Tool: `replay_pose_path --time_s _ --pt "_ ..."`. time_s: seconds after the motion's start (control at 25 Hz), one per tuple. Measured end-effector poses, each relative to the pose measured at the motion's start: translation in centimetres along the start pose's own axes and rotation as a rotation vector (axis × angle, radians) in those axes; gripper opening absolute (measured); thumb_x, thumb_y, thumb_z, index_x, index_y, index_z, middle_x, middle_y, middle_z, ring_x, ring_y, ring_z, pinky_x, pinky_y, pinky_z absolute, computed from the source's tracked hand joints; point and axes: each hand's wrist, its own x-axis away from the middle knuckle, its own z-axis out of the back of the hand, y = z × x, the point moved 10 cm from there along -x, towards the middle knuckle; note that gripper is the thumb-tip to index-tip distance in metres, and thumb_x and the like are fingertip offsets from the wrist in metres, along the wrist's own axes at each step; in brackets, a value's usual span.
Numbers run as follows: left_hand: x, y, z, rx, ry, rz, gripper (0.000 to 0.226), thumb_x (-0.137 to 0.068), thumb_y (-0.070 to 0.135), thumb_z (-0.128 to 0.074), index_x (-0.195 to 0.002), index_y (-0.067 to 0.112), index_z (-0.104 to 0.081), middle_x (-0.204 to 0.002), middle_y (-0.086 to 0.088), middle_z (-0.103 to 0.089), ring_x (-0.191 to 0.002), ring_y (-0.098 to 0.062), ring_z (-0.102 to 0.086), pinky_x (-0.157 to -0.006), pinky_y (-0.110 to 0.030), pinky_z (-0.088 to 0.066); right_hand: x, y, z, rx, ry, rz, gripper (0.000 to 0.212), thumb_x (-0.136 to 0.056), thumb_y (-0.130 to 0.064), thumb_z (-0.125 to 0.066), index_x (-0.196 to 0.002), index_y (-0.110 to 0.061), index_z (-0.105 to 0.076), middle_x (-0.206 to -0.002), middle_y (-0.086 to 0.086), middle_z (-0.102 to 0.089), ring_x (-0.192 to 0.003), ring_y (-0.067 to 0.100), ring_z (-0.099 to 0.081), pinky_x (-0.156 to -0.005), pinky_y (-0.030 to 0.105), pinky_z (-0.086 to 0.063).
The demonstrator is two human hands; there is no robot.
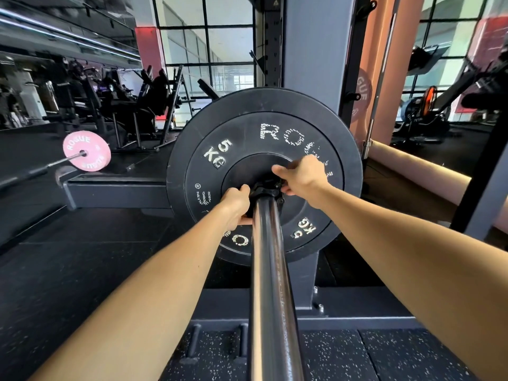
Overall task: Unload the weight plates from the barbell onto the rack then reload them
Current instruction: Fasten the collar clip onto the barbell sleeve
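A black 5 kg weight plate (pixel 236 138) with white lettering sits on the steel barbell sleeve (pixel 270 270), which runs straight away from me. A black collar (pixel 265 189) clamps the sleeve against the plate's hub. My left hand (pixel 236 204) grips the collar from the left and below. From the right, my right hand (pixel 302 176) holds the collar's upper side, knuckles against the plate face. Behind the plate rises the grey rack upright (pixel 316 50).
A pink plate (pixel 86 151) sits on another barbell at the left, above a low grey platform beam (pixel 115 188). Gym machines stand behind it. A padded beige roller (pixel 412 171) lies at the right. Black rubber flooring spreads below, with the rack's base frame (pixel 357 306) under the sleeve.
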Motion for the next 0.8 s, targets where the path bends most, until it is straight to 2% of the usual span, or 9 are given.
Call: replay_pose_path --time_s 0.16,0.28,0.36,0.44,0.52,0.6,0.68,0.72,0.8 --pt "0.2 0.0 -0.2 0.052 -0.022 0.004 0.034 -0.106 0.033 -0.038 -0.116 0.003 -0.052 -0.113 -0.02 -0.063 -0.091 -0.035 -0.066 -0.059 -0.043 -0.06 0.7 -2.5 -0.6 0.301 0.029 0.16 0.053 -0.099 -0.045 -0.036 -0.058 -0.013 -0.043 -0.074 0.011 -0.059 -0.075 0.036 -0.059 -0.073 0.034 -0.048" --pt "0.0 -0.1 0.1 0.004 -0.002 -0.002 0.041 -0.105 0.035 -0.04 -0.125 0.001 -0.052 -0.122 -0.022 -0.062 -0.108 -0.039 -0.063 -0.08 -0.05 -0.058 1.2 -3.6 -1.3 0.496 0.036 0.249 0.047 -0.098 -0.036 -0.031 -0.057 -0.013 -0.038 -0.066 0.004 -0.046 -0.07 0.034 -0.049 -0.068 0.033 -0.037" --pt "0.3 -0.1 0.0 0.027 -0.005 0.006 0.04 -0.105 0.034 -0.04 -0.126 0.002 -0.052 -0.125 -0.022 -0.061 -0.112 -0.039 -0.062 -0.075 -0.049 -0.058 1.6 -4.2 -2.2 0.613 -0.003 0.349 0.042 -0.097 -0.026 -0.032 -0.057 -0.014 -0.037 -0.067 0.0 -0.044 -0.072 0.029 -0.044 -0.068 0.034 -0.037" --pt "0.8 0.0 0.0 0.07 -0.012 0.016 0.038 -0.105 0.032 -0.041 -0.126 0.002 -0.052 -0.125 -0.022 -0.061 -0.113 -0.038 -0.062 -0.064 -0.046 -0.058 2.1 -4.3 -3.6 0.732 -0.078 0.44 0.037 -0.099 -0.025 -0.031 -0.067 -0.016 -0.047 -0.083 -0.002 -0.048 -0.085 0.025 -0.045 -0.073 0.036 -0.039" --pt "0.9 -0.2 0.0 0.094 -0.019 0.023 0.037 -0.106 0.031 -0.041 -0.127 0.002 -0.052 -0.126 -0.022 -0.061 -0.112 -0.037 -0.063 -0.059 -0.043 -0.057 2.4 -3.6 -5.0 0.787 -0.155 0.464 0.035 -0.101 -0.034 -0.028 -0.096 -0.017 -0.058 -0.108 0.0 -0.047 -0.104 0.026 -0.048 -0.079 0.037 -0.037" --pt "1.0 -0.4 0.0 0.097 -0.024 0.022 0.037 -0.106 0.031 -0.04 -0.126 0.004 -0.054 -0.122 -0.021 -0.064 -0.104 -0.034 -0.066 -0.057 -0.039 -0.056 2.3 -3.0 -5.6 0.765 -0.2 0.447 0.04 -0.101 -0.039 -0.025 -0.115 -0.021 -0.057 -0.112 0.0 -0.042 -0.113 0.027 -0.046 -0.082 0.039 -0.035" --pt "1.2 -0.5 0.1 0.08 -0.021 0.023 0.038 -0.105 0.033 -0.037 -0.125 0.006 -0.056 -0.11 -0.016 -0.068 -0.089 -0.028 -0.067 -0.055 -0.036 -0.056 2.0 -2.5 -5.4 0.646 -0.227 0.399 0.044 -0.101 -0.041 -0.024 -0.124 -0.027 -0.058 -0.111 0.002 -0.042 -0.11 0.026 -0.045 -0.087 0.04 -0.038" --pt "1.4 -0.5 0.1 0.07 -0.018 0.033 0.041 -0.104 0.035 -0.035 -0.123 0.006 -0.058 -0.1 -0.014 -0.07 -0.081 -0.025 -0.066 -0.053 -0.034 -0.055 1.7 -2.0 -4.8 0.533 -0.211 0.354 0.044 -0.101 -0.04 -0.026 -0.118 -0.026 -0.064 -0.109 0.005 -0.046 -0.104 0.026 -0.046 -0.088 0.038 -0.04" --pt "1.9 -0.3 -0.2 0.075 -0.042 0.076 0.055 -0.1 0.052 -0.031 -0.114 0.01 -0.063 -0.083 -0.009 -0.073 -0.069 -0.022 -0.068 -0.048 -0.03 -0.054 0.7 -0.3 -2.4 0.298 -0.065 0.213 0.045 -0.099 -0.034 -0.032 -0.077 -0.012 -0.065 -0.092 0.013 -0.057 -0.084 0.03 -0.053 -0.076 0.033 -0.044"
